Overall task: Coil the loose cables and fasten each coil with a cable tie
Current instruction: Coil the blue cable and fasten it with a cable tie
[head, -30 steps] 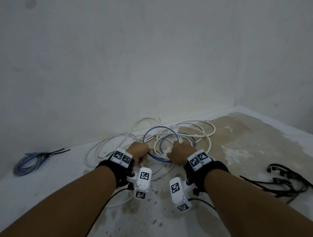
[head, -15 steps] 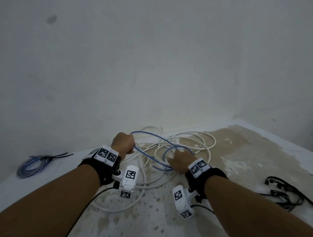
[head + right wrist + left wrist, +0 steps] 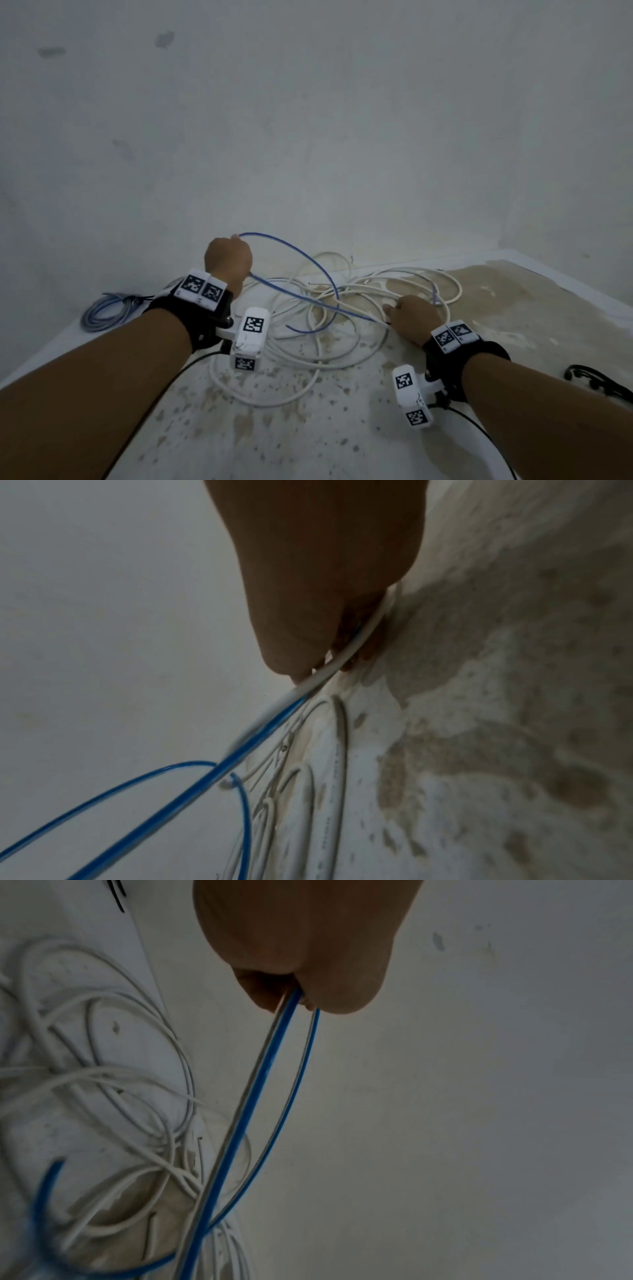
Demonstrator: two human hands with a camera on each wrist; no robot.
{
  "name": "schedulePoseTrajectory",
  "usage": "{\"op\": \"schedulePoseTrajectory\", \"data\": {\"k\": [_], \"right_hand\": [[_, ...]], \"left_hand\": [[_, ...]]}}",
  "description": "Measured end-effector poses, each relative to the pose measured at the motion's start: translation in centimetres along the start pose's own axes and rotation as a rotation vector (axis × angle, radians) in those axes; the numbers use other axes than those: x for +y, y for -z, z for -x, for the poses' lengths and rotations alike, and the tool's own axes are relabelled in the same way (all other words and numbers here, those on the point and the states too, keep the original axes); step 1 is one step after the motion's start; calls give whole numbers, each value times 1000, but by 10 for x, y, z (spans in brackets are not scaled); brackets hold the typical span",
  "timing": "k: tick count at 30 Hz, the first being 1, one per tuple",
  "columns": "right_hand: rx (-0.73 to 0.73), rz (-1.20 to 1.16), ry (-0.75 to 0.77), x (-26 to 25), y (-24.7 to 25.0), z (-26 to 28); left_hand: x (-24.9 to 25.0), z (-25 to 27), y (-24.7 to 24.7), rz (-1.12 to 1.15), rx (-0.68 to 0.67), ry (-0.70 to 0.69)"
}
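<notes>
A blue cable point(image 3: 310, 267) arcs up from a heap of loose white cables point(image 3: 346, 342) on the stained floor by the wall. My left hand point(image 3: 227, 257) is raised above the heap and grips the blue cable point(image 3: 260, 1083); two blue strands leave the left hand point(image 3: 294, 961). My right hand point(image 3: 409, 320) stays low at the heap's right side, curled round the blue cable point(image 3: 192, 794) together with a white cable point(image 3: 329, 669). The right hand point(image 3: 325, 588) hides its fingertips.
A tied blue coil point(image 3: 102, 310) lies on the floor at the left by the wall. Black cable ties point(image 3: 596, 380) lie at the right edge. The wall stands close behind the heap. Bare stained floor point(image 3: 291, 438) stretches toward me.
My left hand has lifted up and leftward with the blue cable, drawing it into a tall arc. My right hand slid right and stayed low on the heap.
</notes>
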State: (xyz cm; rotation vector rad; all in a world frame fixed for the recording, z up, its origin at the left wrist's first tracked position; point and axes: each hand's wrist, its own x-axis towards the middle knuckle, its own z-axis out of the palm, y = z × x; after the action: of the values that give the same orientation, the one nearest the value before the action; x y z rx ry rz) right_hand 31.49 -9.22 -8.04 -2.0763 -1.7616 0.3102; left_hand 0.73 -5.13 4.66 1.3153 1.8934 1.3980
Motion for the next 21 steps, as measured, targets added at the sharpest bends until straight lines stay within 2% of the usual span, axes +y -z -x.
{"op": "schedulePoseTrajectory", "data": {"k": [1,3,5,6,12,17,21], "right_hand": [[13,5,-3,3,0,0],[16,31,-5,3,0,1],[20,30,29,-2,0,1],[26,23,58,-6,-1,0],[147,28,187,-37,1,-2],[218,-57,243,-78,7,2],[267,-142,477,-123,12,16]], "left_hand": [[-2,-3,5,-34,17,-24],[-1,-9,16,120,69,-7],[-3,-10,21,256,88,101],[-2,-13,23,323,96,112],[-5,-32,31,444,212,37],[11,-10,36,624,60,87],[20,4,33,751,-6,126]]}}
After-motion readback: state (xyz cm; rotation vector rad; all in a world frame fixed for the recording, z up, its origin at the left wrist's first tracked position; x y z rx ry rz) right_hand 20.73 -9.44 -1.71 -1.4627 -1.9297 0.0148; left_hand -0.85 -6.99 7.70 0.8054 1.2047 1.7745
